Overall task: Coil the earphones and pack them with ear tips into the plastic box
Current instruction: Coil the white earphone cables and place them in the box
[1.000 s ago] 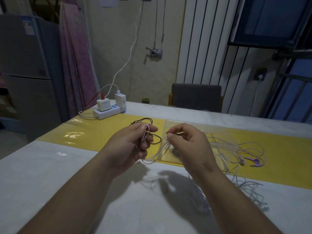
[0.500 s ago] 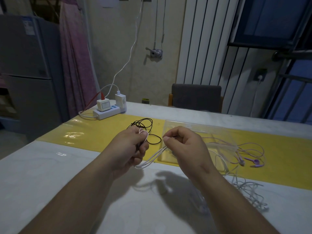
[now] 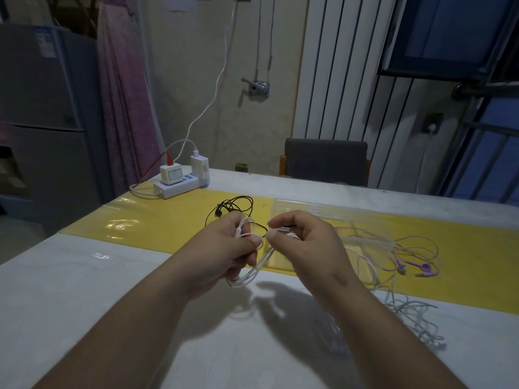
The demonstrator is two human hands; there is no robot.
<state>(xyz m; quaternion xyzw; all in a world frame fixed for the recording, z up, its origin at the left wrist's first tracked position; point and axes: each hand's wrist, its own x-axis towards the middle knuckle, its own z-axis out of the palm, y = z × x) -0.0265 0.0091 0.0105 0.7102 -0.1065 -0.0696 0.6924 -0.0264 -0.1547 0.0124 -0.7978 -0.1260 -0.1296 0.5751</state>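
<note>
Right hand (image 3: 304,249) now nearer left hand (image 3: 222,255), both curled, apparently pinching white earphones (image 3: 250,273)

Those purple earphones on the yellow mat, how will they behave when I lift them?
Probably floppy: the purple earphones lie in loose, sprawling loops. Likely light, given the thin cable. They may snag the tangled white cable lying close beside them.

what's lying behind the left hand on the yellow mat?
Black earphones, loosely tangled on the yellow mat. The left hand, which grips the white earphones, covers their near loops, so how far they extend cannot be seen.
</note>
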